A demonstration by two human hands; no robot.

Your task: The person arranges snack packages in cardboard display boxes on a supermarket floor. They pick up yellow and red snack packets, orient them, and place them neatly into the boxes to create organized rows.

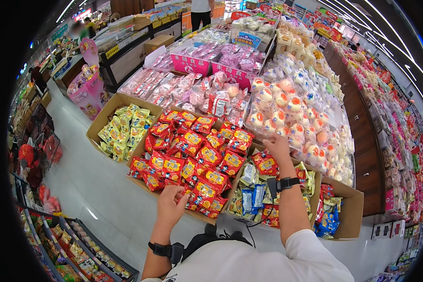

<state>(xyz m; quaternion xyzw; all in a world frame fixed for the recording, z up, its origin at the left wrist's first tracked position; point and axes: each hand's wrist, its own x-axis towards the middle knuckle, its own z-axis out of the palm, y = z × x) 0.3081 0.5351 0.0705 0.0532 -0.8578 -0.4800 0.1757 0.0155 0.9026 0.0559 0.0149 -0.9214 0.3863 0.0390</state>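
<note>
Red snack packets (pixel 190 142) with yellow patches fill a cardboard box (pixel 208 219) before me. My left hand (pixel 171 202) is at this box's near left edge, its fingers bent and apart beside the red packets; I see nothing held in it. My right hand (pixel 276 146) is over the right side, near the clear packs of round white buns (pixel 268 120); whether it touches or grips one, I cannot tell. Under my right wrist, another carton (pixel 315 197) holds mixed green, blue and red packets (pixel 253 199). Each wrist wears a black strap with a small device.
Green packets (pixel 121 132) lie in a carton at the left. Pink-wrapped packs (pixel 197 91) fill the display behind. A carton (pixel 349 215) with blue packets stands at the right. A snack rack (pixel 81 246) is at the lower left. A person (pixel 201 12) stands at the far back.
</note>
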